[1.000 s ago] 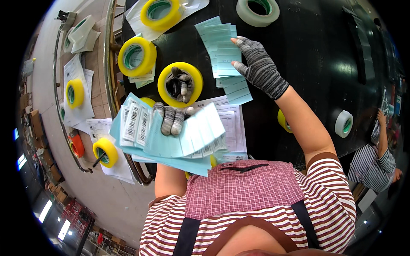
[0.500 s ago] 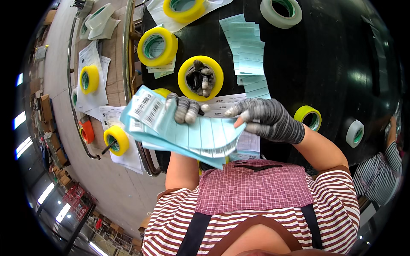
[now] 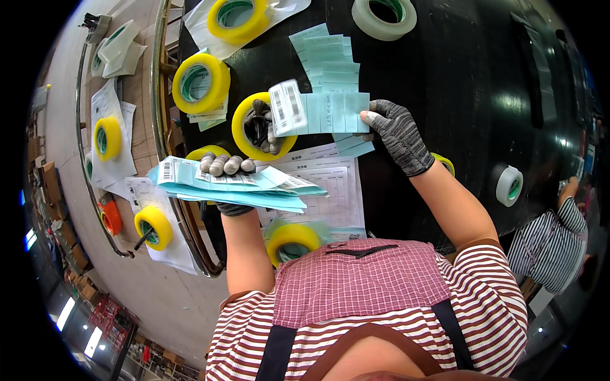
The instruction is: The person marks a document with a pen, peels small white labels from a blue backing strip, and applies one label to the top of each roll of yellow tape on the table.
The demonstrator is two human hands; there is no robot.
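In my gloved left hand (image 3: 227, 166) is a thick stack of light blue slips (image 3: 248, 198), its fingers closed over the top edge. My right hand (image 3: 400, 136), in a grey glove with bare fingertips, pinches the right end of a single blue slip (image 3: 337, 113); a white barcode label shows on the slip's left end. That slip hangs over the near end of an overlapping row of blue slips (image 3: 330, 70) on the black table. Partly behind its left end lies a yellow tape roll (image 3: 240, 120) with a crumpled grey glove (image 3: 270, 141) in its core.
More yellow tape rolls (image 3: 219, 82) sit along the table's left side. Printed sheets (image 3: 330, 190) lie before me, with a tape roll (image 3: 298, 238) near my apron. Clear tape rolls (image 3: 406, 22) rest farther off. A metal rail (image 3: 162, 95) borders a cart at left. Another person (image 3: 553, 244) stands at right.
My right hand has drawn one slip off the stack and carried it forward over the row. My left hand has moved left with the remaining stack. The whole view has shifted slightly.
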